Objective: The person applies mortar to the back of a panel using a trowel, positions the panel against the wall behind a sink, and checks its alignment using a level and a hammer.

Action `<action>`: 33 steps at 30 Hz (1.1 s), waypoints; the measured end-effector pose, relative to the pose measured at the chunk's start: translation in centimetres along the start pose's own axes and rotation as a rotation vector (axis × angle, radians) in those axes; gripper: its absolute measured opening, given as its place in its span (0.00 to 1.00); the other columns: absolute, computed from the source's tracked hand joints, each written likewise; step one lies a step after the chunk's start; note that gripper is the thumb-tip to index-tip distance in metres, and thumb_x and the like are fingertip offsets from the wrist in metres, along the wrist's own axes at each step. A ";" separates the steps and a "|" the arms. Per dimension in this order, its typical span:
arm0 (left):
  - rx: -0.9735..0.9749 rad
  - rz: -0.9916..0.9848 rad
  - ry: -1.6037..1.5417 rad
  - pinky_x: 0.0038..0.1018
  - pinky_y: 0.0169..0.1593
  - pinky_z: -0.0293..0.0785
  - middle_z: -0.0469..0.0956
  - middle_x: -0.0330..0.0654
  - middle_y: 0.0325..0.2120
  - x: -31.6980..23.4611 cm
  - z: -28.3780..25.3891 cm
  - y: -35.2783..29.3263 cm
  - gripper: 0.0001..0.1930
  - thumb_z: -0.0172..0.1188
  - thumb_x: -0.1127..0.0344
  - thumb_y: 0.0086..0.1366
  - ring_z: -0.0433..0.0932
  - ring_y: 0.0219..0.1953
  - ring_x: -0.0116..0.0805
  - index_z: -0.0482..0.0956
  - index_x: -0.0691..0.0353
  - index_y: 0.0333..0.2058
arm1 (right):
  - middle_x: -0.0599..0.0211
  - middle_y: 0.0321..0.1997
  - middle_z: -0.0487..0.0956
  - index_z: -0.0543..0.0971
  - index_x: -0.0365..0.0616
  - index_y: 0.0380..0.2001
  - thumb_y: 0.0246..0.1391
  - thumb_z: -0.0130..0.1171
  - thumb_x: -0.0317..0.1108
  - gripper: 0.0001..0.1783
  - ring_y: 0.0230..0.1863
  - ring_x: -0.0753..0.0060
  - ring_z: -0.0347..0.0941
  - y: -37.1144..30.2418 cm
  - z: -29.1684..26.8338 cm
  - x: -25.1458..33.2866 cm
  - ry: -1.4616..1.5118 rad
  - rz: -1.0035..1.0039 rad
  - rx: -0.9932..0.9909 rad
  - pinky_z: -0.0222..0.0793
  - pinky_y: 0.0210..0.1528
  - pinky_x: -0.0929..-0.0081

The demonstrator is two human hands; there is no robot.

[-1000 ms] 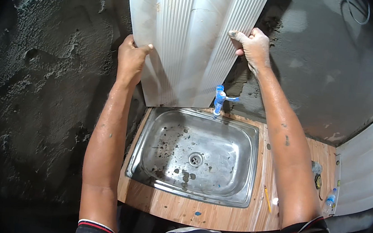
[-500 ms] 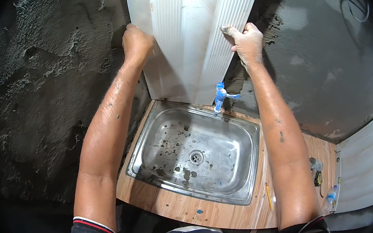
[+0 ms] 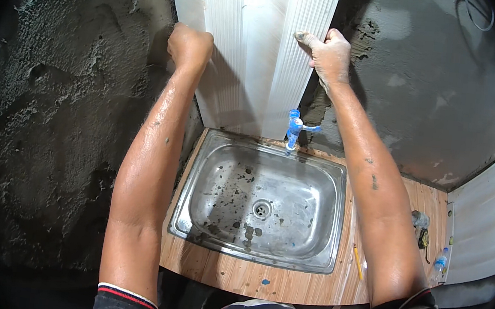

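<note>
A long white panel point(image 3: 258, 65) with bands of fine ribbing stands on end behind the sink point(image 3: 283, 185), its top running out of view and its lower edge at the back rim; whether that edge bears on the rim or the wood behind it cannot be told. The two hands are well apart, one at each side of it. The right hand point(image 3: 329, 56), pale with dust, is clamped on the right edge, thumb on the ribbed front and fingers curled round the side. The left hand point(image 3: 190, 47) is bunched at the left edge, higher than the tap, with thumb and fingertips hidden, so how firmly it grips cannot be told. A blue and white tap point(image 3: 294, 129) rises just by the panel's lower right corner. The steel basin is spattered with dark specks, mostly on its left half, around and beside the drain point(image 3: 262, 209). On the wood-grain worktop point(image 3: 306, 284), right of the sink, lie a yellow pencil point(image 3: 358, 262), a tape measure point(image 3: 424, 238) and a clear bottle point(image 3: 441, 260) with a blue cap. Rough grey plaster point(image 3: 68, 136) covers the left wall.
</note>
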State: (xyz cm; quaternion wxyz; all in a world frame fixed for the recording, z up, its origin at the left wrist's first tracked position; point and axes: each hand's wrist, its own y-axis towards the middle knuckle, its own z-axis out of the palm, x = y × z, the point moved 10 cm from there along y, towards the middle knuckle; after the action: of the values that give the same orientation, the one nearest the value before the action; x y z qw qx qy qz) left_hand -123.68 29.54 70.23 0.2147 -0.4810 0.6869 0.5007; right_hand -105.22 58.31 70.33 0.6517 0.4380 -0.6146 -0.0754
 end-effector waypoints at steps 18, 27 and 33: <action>-0.078 0.083 0.117 0.52 0.65 0.66 0.62 0.77 0.57 -0.9 2.9 -0.6 0.38 0.58 0.67 0.60 0.68 0.59 0.72 0.57 0.83 0.66 | 0.68 0.19 0.76 0.74 0.42 0.22 0.50 0.78 0.41 0.22 0.18 0.79 0.68 0.9 0.1 -0.5 -0.038 -0.005 -0.026 0.64 0.18 0.74; -0.044 0.130 0.078 0.48 0.65 0.67 0.67 0.74 0.57 -0.4 2.6 0.3 0.40 0.65 0.62 0.59 0.71 0.60 0.66 0.61 0.80 0.65 | 0.64 0.19 0.77 0.75 0.42 0.20 0.51 0.76 0.46 0.23 0.21 0.73 0.70 0.4 -0.2 -1.2 -0.006 0.087 -0.007 0.66 0.26 0.64; -0.109 0.108 0.077 0.48 0.65 0.69 0.70 0.70 0.56 0.0 1.1 0.4 0.41 0.70 0.60 0.58 0.72 0.59 0.64 0.65 0.80 0.62 | 0.59 0.28 0.84 0.83 0.38 0.30 0.53 0.72 0.46 0.19 0.28 0.70 0.79 -2.9 1.4 -4.4 -0.106 0.221 0.265 0.73 0.33 0.68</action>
State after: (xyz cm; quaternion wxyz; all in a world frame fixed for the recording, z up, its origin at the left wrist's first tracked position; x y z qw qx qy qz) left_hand -124.26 30.50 70.02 0.1343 -0.4731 0.6912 0.5295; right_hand -106.17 58.70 64.99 0.5593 0.4451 -0.6971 0.0553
